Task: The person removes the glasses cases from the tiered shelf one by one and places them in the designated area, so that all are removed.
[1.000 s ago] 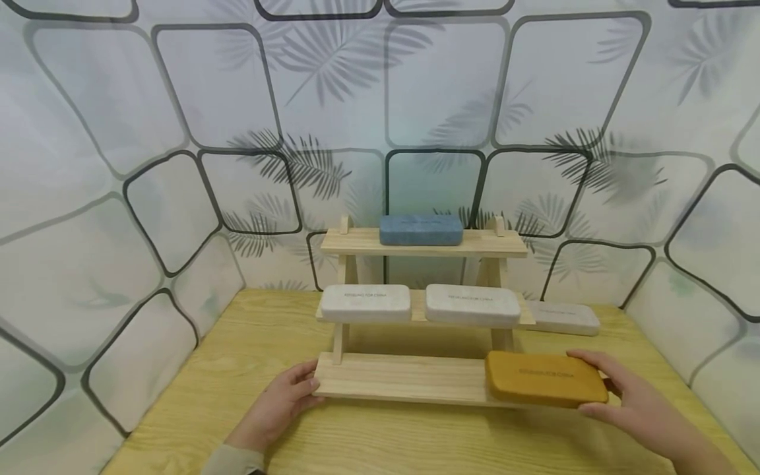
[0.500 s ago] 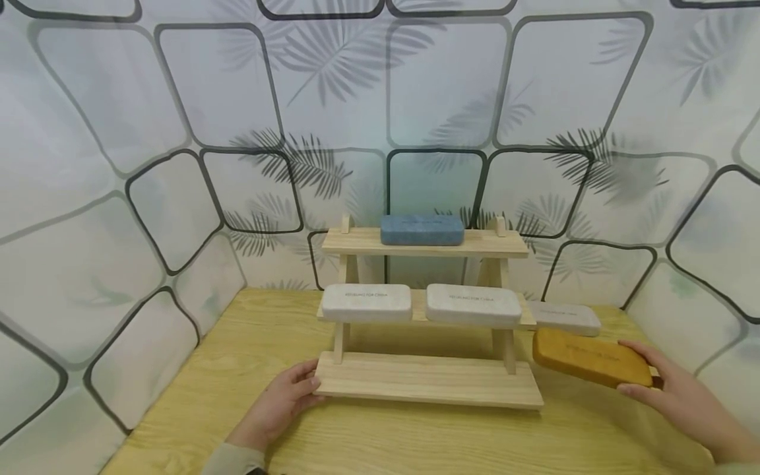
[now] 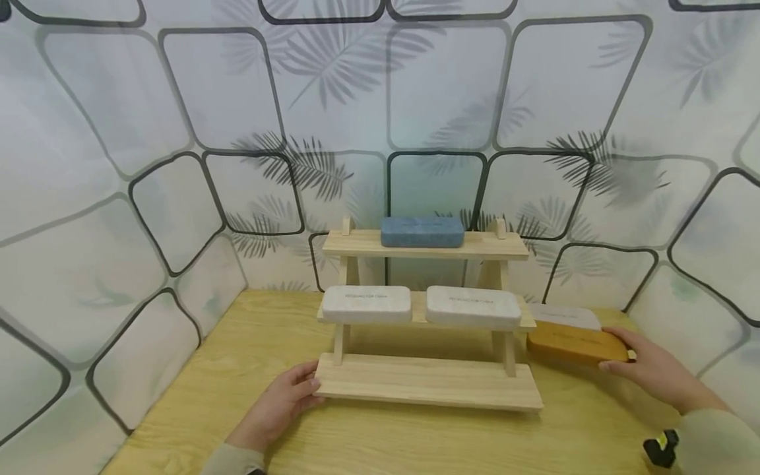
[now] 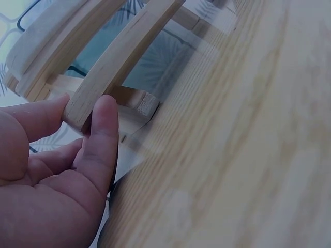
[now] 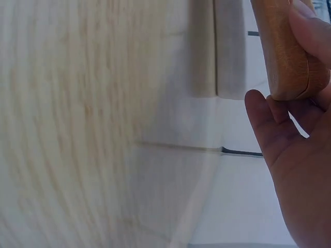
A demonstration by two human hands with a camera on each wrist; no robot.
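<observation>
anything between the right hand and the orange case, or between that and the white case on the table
Nothing visible: the right hand grips the orange case directly, and the right wrist view shows only a gap between that case and the white case.

pale leaf-patterned backdrop (image 3: 380, 125) with rounded dark outlines, yellowish wood-grain table (image 3: 404, 435)

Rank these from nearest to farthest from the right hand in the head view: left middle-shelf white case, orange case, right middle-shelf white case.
1. Orange case, held by the right hand.
2. Right middle-shelf white case, toward the shelf's right end.
3. Left middle-shelf white case, toward the left end.
</observation>
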